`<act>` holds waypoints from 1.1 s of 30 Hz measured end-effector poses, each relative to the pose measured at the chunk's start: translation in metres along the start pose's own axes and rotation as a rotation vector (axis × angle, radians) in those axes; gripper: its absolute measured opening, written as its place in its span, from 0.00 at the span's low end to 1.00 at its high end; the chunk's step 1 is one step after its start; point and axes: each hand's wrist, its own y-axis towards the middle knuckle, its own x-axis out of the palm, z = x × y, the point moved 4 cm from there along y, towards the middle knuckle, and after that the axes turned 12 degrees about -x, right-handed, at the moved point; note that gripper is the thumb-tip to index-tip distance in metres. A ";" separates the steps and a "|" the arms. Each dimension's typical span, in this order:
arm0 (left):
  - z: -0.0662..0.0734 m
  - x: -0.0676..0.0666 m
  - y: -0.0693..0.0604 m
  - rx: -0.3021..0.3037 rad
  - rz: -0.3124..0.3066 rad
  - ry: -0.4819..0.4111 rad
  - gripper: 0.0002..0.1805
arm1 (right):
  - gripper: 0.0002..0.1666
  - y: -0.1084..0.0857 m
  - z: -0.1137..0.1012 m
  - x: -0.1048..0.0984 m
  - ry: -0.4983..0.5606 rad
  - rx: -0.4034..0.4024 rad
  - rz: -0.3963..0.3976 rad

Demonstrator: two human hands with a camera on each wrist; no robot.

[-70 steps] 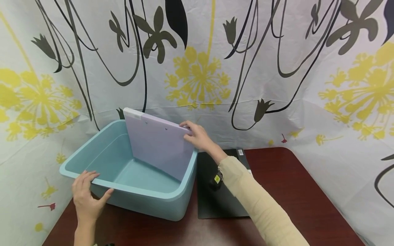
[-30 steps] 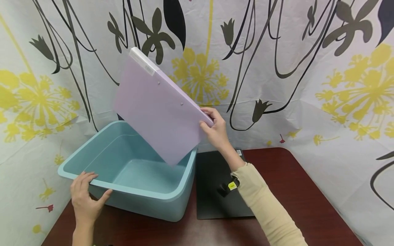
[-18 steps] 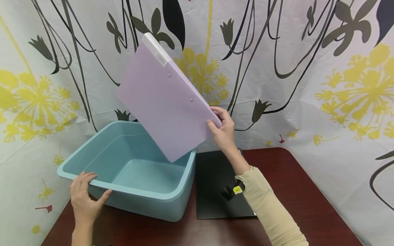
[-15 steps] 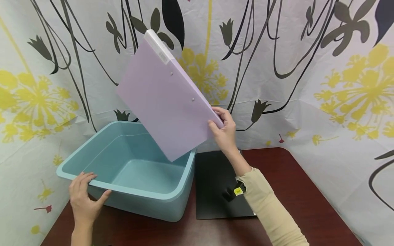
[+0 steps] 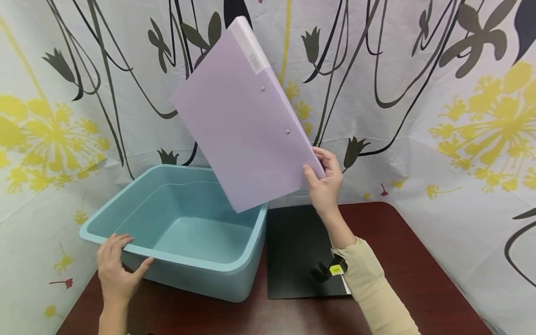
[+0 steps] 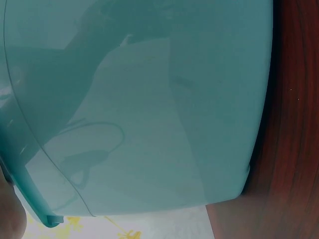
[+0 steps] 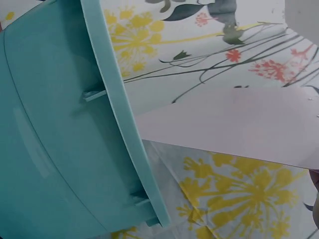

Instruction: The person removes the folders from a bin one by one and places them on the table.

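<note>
My right hand (image 5: pixel 326 181) pinches the lower right edge of a lilac file folder (image 5: pixel 243 121), thumb on its near face. The folder is tilted, with a white label strip along its upper spine and two rivets below it. It hangs in the air above the right part of a light blue plastic tub (image 5: pixel 188 265). At the tub's near left rim, my left hand (image 5: pixel 117 270) grips with fingers bent over the edge and thumb spread along it. In the right wrist view the folder (image 7: pixel 229 124) extends past the tub's rim (image 7: pixel 119 104).
A black folder (image 5: pixel 293 251) lies flat on the dark red table (image 5: pixel 389 260), right of the tub and partly under my right forearm. A floral-printed sheet (image 5: pixel 402 153) hangs behind the table. The tub's inside bottom shows bare.
The lilac folder has come up out of the tub and moved right, tilting more steeply in my right hand. My left hand stays at the tub's rim.
</note>
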 end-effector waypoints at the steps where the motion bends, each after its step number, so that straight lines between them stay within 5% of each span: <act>1: 0.000 0.000 0.000 0.001 -0.001 0.000 0.47 | 0.20 0.000 0.000 -0.003 -0.004 -0.004 0.015; 12: 0.003 -0.001 0.000 -0.001 -0.002 -0.010 0.46 | 0.22 -0.012 0.005 -0.050 -0.017 -0.042 0.193; 33: 0.002 -0.001 -0.001 -0.010 -0.013 0.000 0.46 | 0.22 -0.019 -0.011 -0.105 0.052 -0.064 0.446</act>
